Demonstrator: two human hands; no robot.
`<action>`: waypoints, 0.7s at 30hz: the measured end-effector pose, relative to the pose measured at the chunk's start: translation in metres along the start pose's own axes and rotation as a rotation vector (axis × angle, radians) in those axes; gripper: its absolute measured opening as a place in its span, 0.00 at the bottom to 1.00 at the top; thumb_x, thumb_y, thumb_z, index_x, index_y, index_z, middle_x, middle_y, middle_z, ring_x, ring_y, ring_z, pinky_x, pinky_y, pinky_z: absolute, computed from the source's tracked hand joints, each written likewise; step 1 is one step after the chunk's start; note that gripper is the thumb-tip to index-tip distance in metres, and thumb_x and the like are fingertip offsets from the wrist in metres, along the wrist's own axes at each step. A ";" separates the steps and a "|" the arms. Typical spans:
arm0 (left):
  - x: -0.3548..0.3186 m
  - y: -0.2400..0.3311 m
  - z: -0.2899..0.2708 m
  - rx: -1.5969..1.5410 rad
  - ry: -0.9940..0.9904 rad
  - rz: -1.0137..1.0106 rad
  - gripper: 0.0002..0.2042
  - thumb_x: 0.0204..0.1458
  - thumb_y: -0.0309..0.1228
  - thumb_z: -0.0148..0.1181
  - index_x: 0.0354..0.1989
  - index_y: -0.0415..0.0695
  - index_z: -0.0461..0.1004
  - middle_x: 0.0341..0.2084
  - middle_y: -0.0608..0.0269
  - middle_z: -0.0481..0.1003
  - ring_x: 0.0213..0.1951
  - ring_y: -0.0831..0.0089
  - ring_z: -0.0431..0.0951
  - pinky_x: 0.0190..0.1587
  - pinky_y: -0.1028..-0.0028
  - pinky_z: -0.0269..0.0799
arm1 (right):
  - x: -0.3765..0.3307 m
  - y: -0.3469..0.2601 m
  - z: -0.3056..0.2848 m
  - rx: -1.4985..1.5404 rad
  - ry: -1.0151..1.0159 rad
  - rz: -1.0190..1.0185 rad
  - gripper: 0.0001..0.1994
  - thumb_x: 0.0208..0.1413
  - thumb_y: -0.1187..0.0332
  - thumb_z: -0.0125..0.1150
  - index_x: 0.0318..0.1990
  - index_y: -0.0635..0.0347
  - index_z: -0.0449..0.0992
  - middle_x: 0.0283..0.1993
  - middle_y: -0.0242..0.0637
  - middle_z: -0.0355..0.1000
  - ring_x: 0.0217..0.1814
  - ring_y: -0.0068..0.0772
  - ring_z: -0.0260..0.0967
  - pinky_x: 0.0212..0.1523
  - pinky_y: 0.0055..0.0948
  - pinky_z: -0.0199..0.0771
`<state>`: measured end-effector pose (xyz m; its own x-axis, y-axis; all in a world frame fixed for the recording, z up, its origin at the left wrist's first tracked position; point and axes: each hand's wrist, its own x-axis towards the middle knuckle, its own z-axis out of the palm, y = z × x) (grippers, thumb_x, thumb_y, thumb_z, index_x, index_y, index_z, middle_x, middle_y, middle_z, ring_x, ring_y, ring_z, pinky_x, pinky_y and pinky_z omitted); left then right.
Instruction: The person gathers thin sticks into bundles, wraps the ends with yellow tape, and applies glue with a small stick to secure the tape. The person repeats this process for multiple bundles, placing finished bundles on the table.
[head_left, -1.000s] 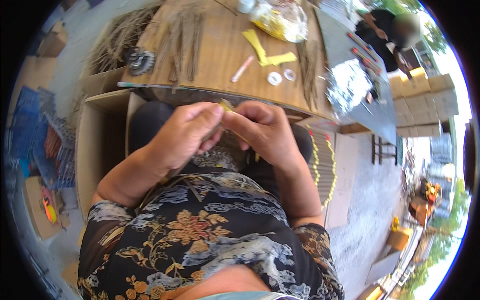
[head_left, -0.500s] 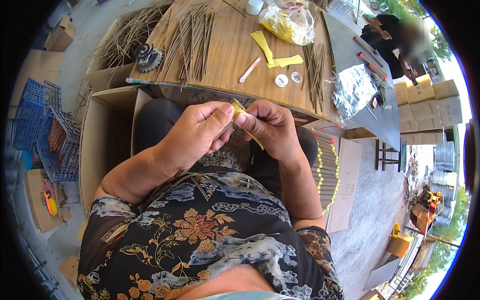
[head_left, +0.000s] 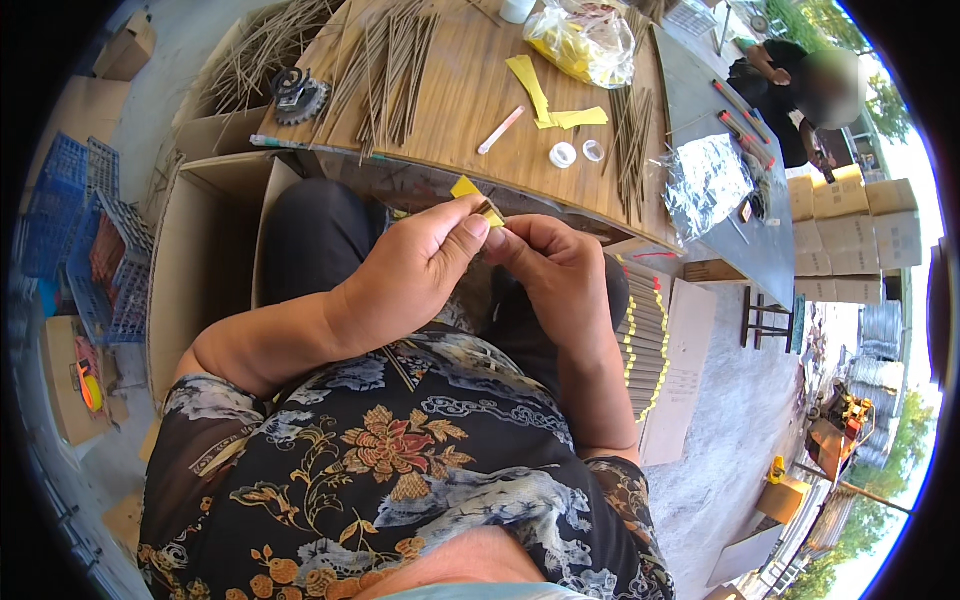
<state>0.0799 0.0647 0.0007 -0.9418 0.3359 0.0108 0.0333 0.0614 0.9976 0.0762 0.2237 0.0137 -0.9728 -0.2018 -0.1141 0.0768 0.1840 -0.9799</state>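
Observation:
Above my lap, my left hand (head_left: pixel 410 262) is closed around a bundle of thin brown sticks (head_left: pixel 487 209), whose ends show past the thumb. A yellow paper strip (head_left: pixel 464 187) goes around the bundle, with one end sticking up beyond the left fingers. My right hand (head_left: pixel 557 272) pinches the strip at the bundle's near right side, thumb and forefinger together. Most of the bundle's length is hidden under the left hand. More yellow strips (head_left: pixel 530 85) lie on the wooden table (head_left: pixel 470 110) ahead.
Loose brown sticks (head_left: pixel 395 80), a metal gear piece (head_left: pixel 300 97), small white containers (head_left: pixel 563 155) and a plastic bag (head_left: pixel 580 45) are on the table. An open cardboard box (head_left: pixel 205 240) stands left; yellow-banded bundles (head_left: pixel 645 345) lie right. Another person (head_left: pixel 775 75) works at far right.
The strip's loose end, which hung down by the right fingers, now sticks up past the left hand. Both hands have turned slightly, and the right fingers have closed in on the bundle.

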 end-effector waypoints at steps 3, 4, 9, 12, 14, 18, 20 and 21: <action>-0.002 -0.005 0.004 0.108 0.025 0.133 0.18 0.58 0.31 0.40 0.55 0.35 0.57 0.25 0.70 0.66 0.27 0.86 0.62 0.29 0.86 0.61 | -0.005 0.005 0.001 0.043 -0.011 -0.050 0.10 0.51 0.67 0.57 0.32 0.68 0.73 0.23 0.25 0.65 0.27 0.11 0.56 0.27 0.15 0.60; -0.003 -0.006 0.004 0.089 0.006 0.118 0.19 0.58 0.32 0.40 0.55 0.35 0.56 0.25 0.70 0.65 0.26 0.86 0.62 0.28 0.86 0.61 | -0.006 0.008 0.001 0.041 -0.007 -0.048 0.10 0.52 0.68 0.57 0.32 0.68 0.72 0.23 0.25 0.66 0.27 0.11 0.56 0.27 0.15 0.60; -0.006 0.000 0.002 0.009 -0.117 0.049 0.20 0.59 0.34 0.37 0.57 0.38 0.55 0.21 0.71 0.63 0.22 0.87 0.60 0.25 0.86 0.59 | -0.009 0.015 0.001 0.202 -0.114 -0.149 0.09 0.54 0.70 0.53 0.38 0.70 0.69 0.30 0.31 0.69 0.31 0.16 0.63 0.33 0.18 0.66; -0.004 0.000 0.000 -0.100 -0.211 0.039 0.20 0.59 0.35 0.36 0.58 0.40 0.54 0.20 0.71 0.62 0.20 0.87 0.59 0.23 0.87 0.57 | -0.008 0.020 0.002 0.482 -0.238 -0.191 0.10 0.55 0.72 0.50 0.41 0.71 0.66 0.34 0.37 0.70 0.34 0.24 0.67 0.36 0.23 0.69; -0.004 -0.001 -0.001 -0.182 -0.273 -0.020 0.21 0.59 0.36 0.37 0.59 0.41 0.51 0.19 0.71 0.62 0.21 0.87 0.59 0.23 0.87 0.57 | -0.003 0.029 0.000 0.611 -0.366 -0.249 0.10 0.55 0.74 0.49 0.42 0.71 0.65 0.36 0.40 0.69 0.35 0.29 0.69 0.38 0.26 0.71; -0.001 0.002 -0.005 -0.394 -0.395 -0.151 0.27 0.58 0.37 0.41 0.63 0.44 0.39 0.21 0.68 0.62 0.20 0.86 0.60 0.22 0.87 0.59 | -0.004 0.036 -0.001 0.635 -0.363 -0.264 0.09 0.54 0.74 0.51 0.41 0.70 0.65 0.35 0.38 0.68 0.34 0.28 0.69 0.39 0.26 0.70; -0.001 0.001 -0.003 -0.455 -0.378 -0.121 0.31 0.57 0.37 0.42 0.63 0.45 0.31 0.23 0.66 0.62 0.21 0.85 0.60 0.21 0.86 0.59 | -0.004 0.040 -0.003 0.654 -0.363 -0.264 0.10 0.52 0.75 0.53 0.41 0.70 0.65 0.36 0.37 0.66 0.34 0.27 0.69 0.39 0.25 0.70; -0.001 -0.001 -0.002 -0.485 -0.369 -0.106 0.33 0.57 0.37 0.43 0.62 0.46 0.27 0.24 0.65 0.63 0.21 0.84 0.61 0.20 0.86 0.60 | -0.004 0.041 -0.002 0.646 -0.347 -0.280 0.10 0.52 0.75 0.53 0.41 0.69 0.65 0.36 0.36 0.66 0.35 0.26 0.68 0.39 0.25 0.70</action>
<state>0.0801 0.0626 0.0001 -0.7513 0.6593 -0.0281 -0.2913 -0.2931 0.9106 0.0832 0.2343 -0.0256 -0.8591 -0.4663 0.2108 0.0545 -0.4929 -0.8684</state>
